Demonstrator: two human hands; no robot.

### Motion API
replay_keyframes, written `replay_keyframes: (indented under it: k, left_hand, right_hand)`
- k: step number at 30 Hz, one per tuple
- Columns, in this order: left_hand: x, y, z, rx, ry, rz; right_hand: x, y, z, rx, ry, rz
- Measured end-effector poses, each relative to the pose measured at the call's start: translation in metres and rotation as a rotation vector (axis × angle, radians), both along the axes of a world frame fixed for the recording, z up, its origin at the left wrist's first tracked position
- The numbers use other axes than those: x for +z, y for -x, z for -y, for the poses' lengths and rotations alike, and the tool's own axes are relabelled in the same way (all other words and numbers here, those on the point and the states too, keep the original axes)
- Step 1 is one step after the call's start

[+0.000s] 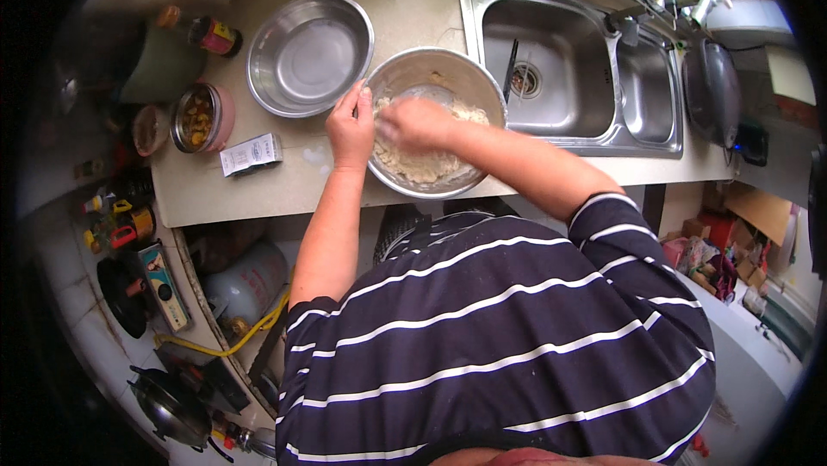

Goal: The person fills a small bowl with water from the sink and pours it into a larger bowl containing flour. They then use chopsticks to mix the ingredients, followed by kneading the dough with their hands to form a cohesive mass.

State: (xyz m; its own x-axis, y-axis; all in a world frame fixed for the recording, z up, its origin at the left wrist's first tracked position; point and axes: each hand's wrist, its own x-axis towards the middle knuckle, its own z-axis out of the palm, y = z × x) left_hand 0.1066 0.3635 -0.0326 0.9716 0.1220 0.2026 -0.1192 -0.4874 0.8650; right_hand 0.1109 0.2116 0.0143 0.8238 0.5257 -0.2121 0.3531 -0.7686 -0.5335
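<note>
A round metal mixing bowl (494, 91) stands at the counter's front edge, before my body. Shaggy, pale dough (422, 166) with loose flour lies in it and clings to its inner wall. My left hand (351, 126) grips the bowl's left rim, thumb and fingers closed on it. Down inside the bowl, my right hand (415, 124) is on the dough; motion smears its fingers, so their shape cannot be made out. Just beyond my left hand sits a second metal basin (312, 57), with nothing in it.
A double steel sink (551, 65) is set into the counter at right. Towards the left are a small white box (251, 155), a pink-sided container of food (200, 118) and a dark sauce bottle (214, 35). A gas cylinder (247, 288) with a yellow hose stands below.
</note>
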Motion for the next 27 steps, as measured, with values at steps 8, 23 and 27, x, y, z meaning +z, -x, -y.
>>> replay_keyframes:
  k: [8, 23, 27]
  left_hand:
    - [0.0, 0.001, 0.003, 0.056, 0.004, 0.002]
    - [-0.002, 0.003, 0.002, 0.032, -0.073, 0.06]
    - [-0.003, 0.003, 0.002, 0.015, -0.043, 0.039]
  right_hand:
    - [-0.042, 0.006, 0.07, -0.326, 0.314, -0.241]
    - [-0.044, -0.024, 0.06, -0.281, 0.292, -0.223]
    - [-0.047, -0.018, 0.01, -0.329, 0.078, -0.23]
